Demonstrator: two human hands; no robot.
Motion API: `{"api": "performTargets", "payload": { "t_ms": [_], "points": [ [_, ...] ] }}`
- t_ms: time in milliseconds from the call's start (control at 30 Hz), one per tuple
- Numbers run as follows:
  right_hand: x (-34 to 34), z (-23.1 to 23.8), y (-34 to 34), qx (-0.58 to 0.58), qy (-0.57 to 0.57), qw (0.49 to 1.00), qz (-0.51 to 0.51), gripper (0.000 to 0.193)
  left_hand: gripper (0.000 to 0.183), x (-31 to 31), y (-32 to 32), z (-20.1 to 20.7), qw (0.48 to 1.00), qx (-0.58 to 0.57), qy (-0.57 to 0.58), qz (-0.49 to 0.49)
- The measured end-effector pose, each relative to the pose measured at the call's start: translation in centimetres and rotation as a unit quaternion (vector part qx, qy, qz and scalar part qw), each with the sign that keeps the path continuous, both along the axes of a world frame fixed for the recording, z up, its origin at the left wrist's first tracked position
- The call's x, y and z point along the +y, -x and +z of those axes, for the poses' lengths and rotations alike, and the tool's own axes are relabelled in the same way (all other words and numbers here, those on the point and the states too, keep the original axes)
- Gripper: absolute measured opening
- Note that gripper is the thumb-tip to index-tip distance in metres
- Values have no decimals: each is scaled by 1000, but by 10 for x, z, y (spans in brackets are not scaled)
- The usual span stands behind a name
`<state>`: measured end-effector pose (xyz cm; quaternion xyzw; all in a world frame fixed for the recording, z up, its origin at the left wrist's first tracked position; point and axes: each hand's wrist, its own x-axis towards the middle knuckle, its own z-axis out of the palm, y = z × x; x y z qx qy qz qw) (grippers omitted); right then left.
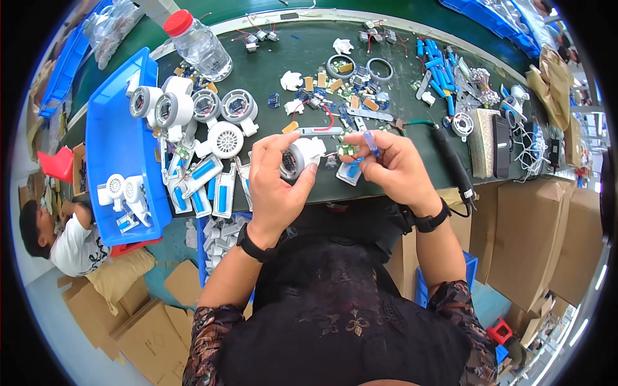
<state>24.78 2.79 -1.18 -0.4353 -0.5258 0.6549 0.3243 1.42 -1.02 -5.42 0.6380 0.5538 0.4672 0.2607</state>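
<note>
Left grip (pixel 275 186) curled, thumb (pixel 302 184) opposed; right grip (pixel 398 166) pinched; forearms (pixel 441 256) angled inward.

Single view: head-worn, left fisheye of a side-by-side pair. Looks steeply down and forward over wearer's torso (pixel 347 289); forearms (pixel 225 280) enter from below. Hands (pixel 277 193) close to the lens, near mid-frame. Worktop (pixel 302 48) spans the upper part, its far edge bowed. Corners dark. Upright, unmirrored.

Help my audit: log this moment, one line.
Left fingers hold grey-ringed white plastic housing; right fingers hold translucent blue piece, kind unclear; at left: blue plastic bin
</note>
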Motion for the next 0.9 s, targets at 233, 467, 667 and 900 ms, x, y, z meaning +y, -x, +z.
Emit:
{"api": "performTargets", "payload": {
  "t_ms": [233,467,667,900],
  "points": [
    [15,25,-5,8,-69,998,13,40,53,8,-6,12,996,-51,-77,-10],
    [11,16,-4,4,-27,999,23,37,43,3,-5,7,999,-22,-26,-19],
    [2,1,0,1,9,1000,16,34,43,-2,-7,3,1000,-7,6,-17],
    [-2,25,4,-54,-49,997,-1,29,51,-2,-7,13,998,-29,-53,-11]
  ]
}}
